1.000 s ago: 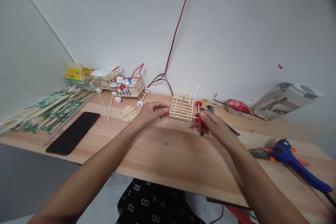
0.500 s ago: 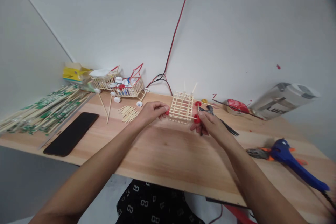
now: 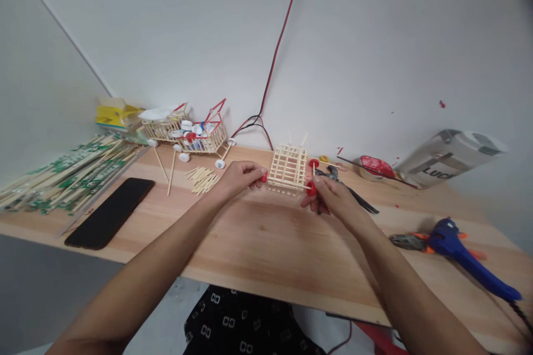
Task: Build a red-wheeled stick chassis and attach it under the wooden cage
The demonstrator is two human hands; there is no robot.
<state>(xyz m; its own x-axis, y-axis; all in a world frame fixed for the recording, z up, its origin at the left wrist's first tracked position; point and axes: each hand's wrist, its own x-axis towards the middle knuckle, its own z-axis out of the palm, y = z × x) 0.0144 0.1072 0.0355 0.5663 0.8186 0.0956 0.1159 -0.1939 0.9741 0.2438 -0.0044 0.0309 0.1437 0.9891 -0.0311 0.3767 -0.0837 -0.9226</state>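
A small cart of pale wooden sticks sits on the table, its grid side facing up. My left hand pinches a red bottle cap wheel at the cart's left side. On the other side, my right hand has thumb and fingers closed on a second red bottle cap wheel. A third red cap stands just behind that one, on the right. Two sticks project from the cart's far end. Parts of both gripped wheels are covered by my fingers.
Two finished stick carts, cut sticks, wrapped chopsticks and a black phone lie left. Rightward are black-handled pliers, a red paint dish, a blue glue gun, orange-handled pliers and a leaning bag.
The view has shifted slightly, so things at left appear a little further left. Both hands keep their hold on the red wheels, and the cart looks almost unmoved.
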